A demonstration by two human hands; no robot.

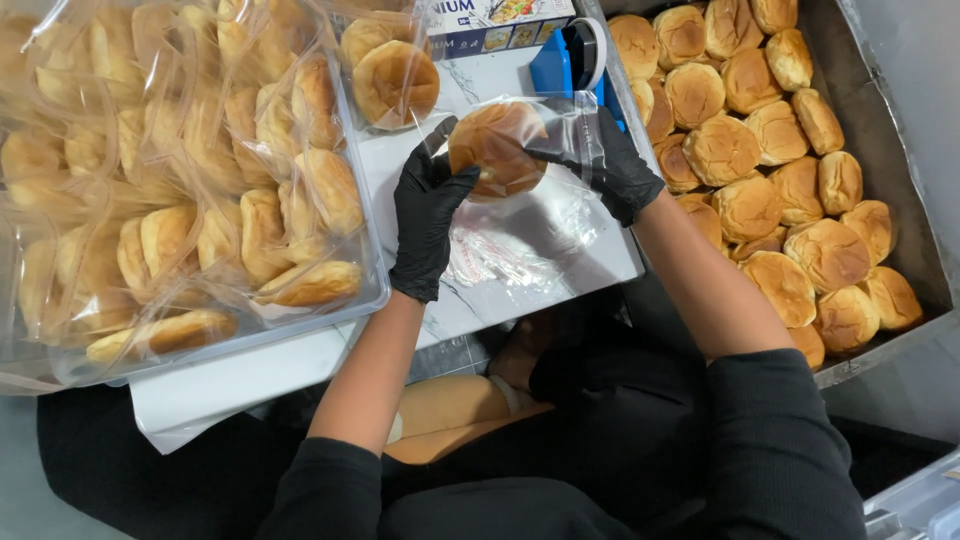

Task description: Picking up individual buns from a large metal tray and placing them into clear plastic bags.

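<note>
Both my hands wear black gloves. My left hand and my right hand together hold a clear plastic bag with one round golden bun inside it, just above a white marbled board. The left fingers grip the bun's left side through the plastic. The right fingers pinch the bag at the bun's right edge. A small stack of flat clear bags lies on the board under my hands.
A clear bin at the left holds several bagged buns. A metal tray at the right is full of loose buns. A blue tape dispenser and a printed box stand behind the board. One bagged bun lies beside them.
</note>
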